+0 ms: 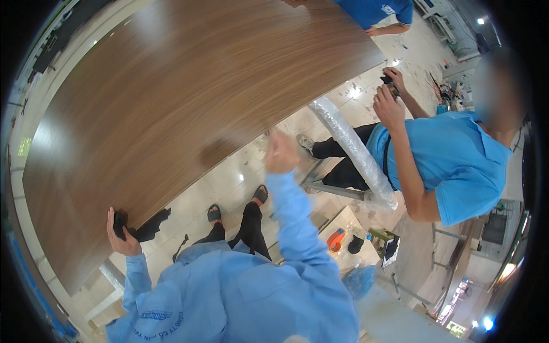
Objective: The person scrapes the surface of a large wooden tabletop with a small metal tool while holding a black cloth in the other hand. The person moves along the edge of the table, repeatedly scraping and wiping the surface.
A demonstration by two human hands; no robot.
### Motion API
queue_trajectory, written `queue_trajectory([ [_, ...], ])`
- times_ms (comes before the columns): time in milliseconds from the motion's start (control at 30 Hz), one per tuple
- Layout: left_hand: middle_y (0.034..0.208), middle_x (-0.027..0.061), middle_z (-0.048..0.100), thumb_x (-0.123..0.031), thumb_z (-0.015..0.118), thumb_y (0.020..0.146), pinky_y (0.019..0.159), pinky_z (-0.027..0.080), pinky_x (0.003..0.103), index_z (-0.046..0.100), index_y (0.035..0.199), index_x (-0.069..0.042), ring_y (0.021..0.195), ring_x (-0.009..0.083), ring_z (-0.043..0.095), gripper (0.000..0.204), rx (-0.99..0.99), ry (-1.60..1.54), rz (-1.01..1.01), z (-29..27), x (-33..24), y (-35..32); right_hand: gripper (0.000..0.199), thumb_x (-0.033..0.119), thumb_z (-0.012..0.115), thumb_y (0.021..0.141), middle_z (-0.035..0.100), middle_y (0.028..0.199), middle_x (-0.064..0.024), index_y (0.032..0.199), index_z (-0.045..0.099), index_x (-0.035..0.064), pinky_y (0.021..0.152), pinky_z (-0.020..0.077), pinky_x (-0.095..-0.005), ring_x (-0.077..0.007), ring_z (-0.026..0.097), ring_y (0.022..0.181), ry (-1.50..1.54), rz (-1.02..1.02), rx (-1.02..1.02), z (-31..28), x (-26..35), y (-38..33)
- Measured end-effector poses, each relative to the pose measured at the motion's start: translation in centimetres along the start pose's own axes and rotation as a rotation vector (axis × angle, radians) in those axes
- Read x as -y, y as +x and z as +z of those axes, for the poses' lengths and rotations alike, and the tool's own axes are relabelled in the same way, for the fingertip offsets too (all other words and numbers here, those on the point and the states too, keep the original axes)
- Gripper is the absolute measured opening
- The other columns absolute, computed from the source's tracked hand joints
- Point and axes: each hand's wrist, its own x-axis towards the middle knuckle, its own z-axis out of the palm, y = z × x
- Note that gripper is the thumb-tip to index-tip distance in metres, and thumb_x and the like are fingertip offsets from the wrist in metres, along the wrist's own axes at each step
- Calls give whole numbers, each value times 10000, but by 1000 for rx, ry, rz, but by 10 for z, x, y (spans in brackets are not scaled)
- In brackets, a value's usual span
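Note:
A large brown wood-grain panel (189,86) stretches across the upper left. My left hand (124,239) is at its near left corner, holding a black, palm-sized piece (119,223) against the edge. A dark strip-like piece (153,224) sticks out from that hand beside the edge; I cannot make out its kind. My right hand (281,153) is raised by the panel's near edge, farther right. Motion blurs its fingers, so whether it holds anything does not show.
At right a co-worker in a blue shirt (446,160) handles a small black object (390,87). Another blue-shirted person (377,12) stands at the far edge. A plastic-wrapped bar (354,150) slants nearby. An orange tape dispenser (335,240) and a blue plastic bag (359,281) are at lower right.

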Motion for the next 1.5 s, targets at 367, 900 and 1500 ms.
queue_trajectory([
  [367,1432,143,635,-175,458,1058,1180,380,483,600,1379,3,1368,346,563,394,-13,-39,9,2,0,4,68,48,722,891,674,861,-123,958,710,53,626,527,-385,-303,671,776,22,160,-281,-3,-59,68],
  [900,1432,145,636,-129,468,1028,1178,387,486,606,1375,9,1367,346,567,399,-22,-48,7,1,-3,9,67,107,721,914,684,886,-131,957,714,55,667,533,-405,-325,684,786,-54,93,-150,-11,-67,86],
  [1500,1385,156,668,-183,498,1032,1145,424,481,630,1341,17,1329,357,602,391,-63,-50,27,4,3,7,159,48,665,886,628,907,-127,1034,705,86,686,543,-449,-358,655,818,-264,-143,169,-31,-46,95],
])
